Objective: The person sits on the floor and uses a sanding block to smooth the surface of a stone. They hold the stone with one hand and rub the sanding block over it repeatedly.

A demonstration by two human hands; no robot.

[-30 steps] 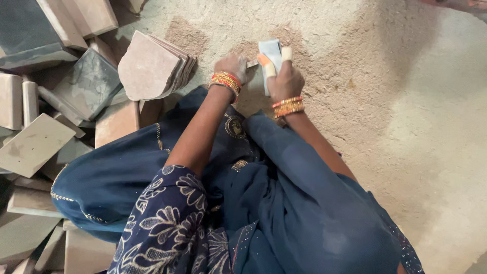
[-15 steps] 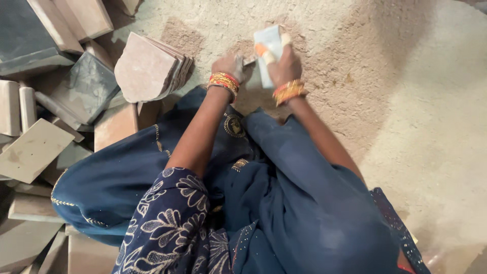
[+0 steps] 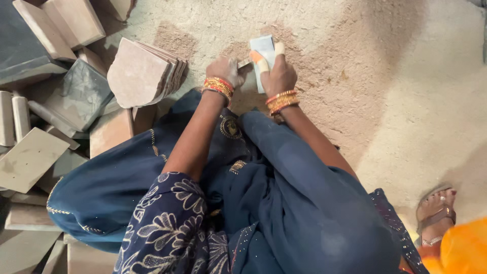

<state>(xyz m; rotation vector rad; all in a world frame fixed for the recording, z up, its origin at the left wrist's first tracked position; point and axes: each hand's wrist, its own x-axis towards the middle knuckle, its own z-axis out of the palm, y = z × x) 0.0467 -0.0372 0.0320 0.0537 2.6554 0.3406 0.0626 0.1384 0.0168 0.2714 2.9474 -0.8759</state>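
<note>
Hands of a seated person meet over a sandy floor (image 3: pixel 385 76), seen from above. The right hand (image 3: pixel 278 76) is closed around a small pale grey-blue stone block (image 3: pixel 264 48), which stands upright on its end. Its grip is pressed against the block's near face, fingers wrapped on the right side and the thumb on the left, so most of the block rises above and beyond the knuckles, away from the body. Two fingertips (image 3: pixel 278 48) on this hand are bound in pale and orange tape.

The left hand (image 3: pixel 225 68) sits just beside the right, closed in a fist around a short tool (image 3: pixel 244 63), of which only a small grey end shows, poking out toward the block's left edge. Whether that end touches the block cannot be told.

Both wrists carry orange and red bangles (image 3: pixel 219 86). Dark blue cloth (image 3: pixel 284 193) with a floral printed sleeve covers the lap below.

To the left, a stack of thin pinkish stone slabs (image 3: pixel 142 71) leans on edge, near a heap of grey and tan stone pieces (image 3: pixel 45 101). At the lower right corner, another person's sandalled foot (image 3: pixel 435 213) rests on the floor beside orange cloth.
</note>
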